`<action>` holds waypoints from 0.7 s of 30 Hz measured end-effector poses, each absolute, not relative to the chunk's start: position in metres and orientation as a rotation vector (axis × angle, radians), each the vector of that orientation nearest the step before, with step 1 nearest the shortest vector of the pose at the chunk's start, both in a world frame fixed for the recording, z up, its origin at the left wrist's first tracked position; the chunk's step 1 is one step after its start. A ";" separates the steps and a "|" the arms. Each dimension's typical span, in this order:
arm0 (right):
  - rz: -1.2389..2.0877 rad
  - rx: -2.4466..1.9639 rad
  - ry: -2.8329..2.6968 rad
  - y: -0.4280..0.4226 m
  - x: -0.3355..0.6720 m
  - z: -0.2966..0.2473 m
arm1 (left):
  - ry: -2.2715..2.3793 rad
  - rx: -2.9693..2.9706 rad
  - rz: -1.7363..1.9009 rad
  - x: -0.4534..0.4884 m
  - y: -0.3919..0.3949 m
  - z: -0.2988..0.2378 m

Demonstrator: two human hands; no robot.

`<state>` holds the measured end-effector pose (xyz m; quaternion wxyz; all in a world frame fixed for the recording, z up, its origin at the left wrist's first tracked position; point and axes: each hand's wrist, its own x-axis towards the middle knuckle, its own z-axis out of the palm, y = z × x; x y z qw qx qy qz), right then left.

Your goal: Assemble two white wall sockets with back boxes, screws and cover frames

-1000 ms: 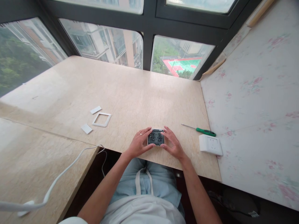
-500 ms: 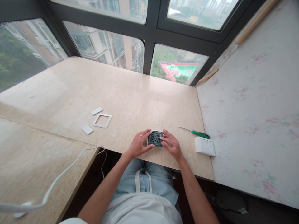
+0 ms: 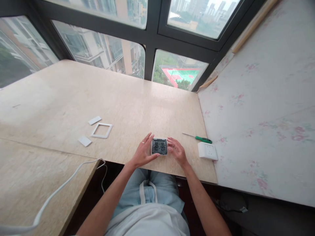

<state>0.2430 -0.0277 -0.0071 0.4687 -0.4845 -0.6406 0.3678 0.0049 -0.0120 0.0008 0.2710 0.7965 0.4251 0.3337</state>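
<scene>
A grey square switch module (image 3: pixel 159 146) with dark inner parts rests near the front edge of the beige stone counter (image 3: pixel 123 101). My left hand (image 3: pixel 142 152), a ring on one finger, grips its left side with the thumb under and the fingers curled over the top. My right hand (image 3: pixel 177 151) holds its right side, fingers bent against the edge. Both hands are closed on the module.
A green-handled screwdriver (image 3: pixel 198 138) and a white wall socket (image 3: pixel 208 151) lie to the right by the flowered wall. A white square frame (image 3: pixel 101 130) and two small white plates (image 3: pixel 84 141) (image 3: pixel 94 120) sit to the left. A white cable (image 3: pixel 61 186) runs over the lower counter. Windows stand behind.
My hands keep the same hold on the module. The camera has tilted up and turned slightly, so everything sits lower and further left in the picture.
</scene>
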 end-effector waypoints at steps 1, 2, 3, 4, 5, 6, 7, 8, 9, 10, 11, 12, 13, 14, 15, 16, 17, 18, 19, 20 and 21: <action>0.908 -1.205 -1.543 -0.029 0.243 -0.006 | 1.141 2.142 0.902 0.007 -0.010 0.002; 0.905 -1.225 -1.522 -0.030 0.243 -0.003 | 1.132 2.150 0.897 0.009 -0.008 0.002; 0.896 -1.245 -1.511 -0.031 0.245 0.000 | 1.115 2.170 0.883 0.011 -0.005 0.003; 0.881 -1.261 -1.509 -0.032 0.247 0.005 | 1.090 2.199 0.864 0.014 -0.003 0.004; 0.858 -1.274 -1.516 -0.033 0.252 0.011 | 1.059 2.232 0.843 0.016 0.000 0.004; 0.824 -1.285 -1.531 -0.033 0.258 0.018 | 1.025 2.263 0.823 0.018 0.003 0.004; 0.780 -1.300 -1.548 -0.032 0.265 0.025 | 0.995 2.288 0.805 0.020 0.006 0.004; 0.727 -1.325 -1.570 -0.031 0.274 0.033 | 0.970 2.306 0.788 0.022 0.008 0.003; 0.658 -1.355 -1.588 -0.029 0.284 0.042 | 0.955 2.318 0.775 0.023 0.010 0.002; 0.585 -1.397 -1.610 -0.026 0.296 0.050 | 0.946 2.324 0.768 0.023 0.011 0.000; 0.515 -1.452 -1.638 -0.022 0.308 0.059 | 0.942 2.327 0.767 0.023 0.012 -0.001; 0.456 -1.532 -1.668 -0.017 0.321 0.066 | 0.942 2.327 0.773 0.023 0.013 -0.003; 0.408 -1.643 -1.709 -0.012 0.334 0.073 | 0.944 2.323 0.781 0.023 0.013 -0.004; 0.361 -1.799 -1.759 -0.007 0.346 0.079 | 0.947 2.318 0.789 0.023 0.013 -0.006; 0.357 -1.979 -1.846 -0.001 0.358 0.083 | 0.950 2.313 0.796 0.023 0.013 -0.006; 0.375 -2.061 -1.878 0.005 0.369 0.086 | 0.954 2.307 0.800 0.023 0.013 -0.007; 0.392 -2.117 -1.901 0.011 0.379 0.088 | 0.958 2.300 0.801 0.023 0.013 -0.007; 0.406 -2.179 -1.927 0.018 0.387 0.089 | 0.962 2.294 0.800 0.023 0.013 -0.007; 0.420 -2.244 -1.951 0.024 0.394 0.089 | 0.966 2.288 0.793 0.023 0.013 -0.006; 0.440 -2.308 -1.981 0.031 0.400 0.088 | 0.971 2.281 0.781 0.023 0.013 -0.005; 0.462 -2.374 -2.011 0.037 0.404 0.087 | 0.979 2.274 0.764 0.023 0.013 -0.004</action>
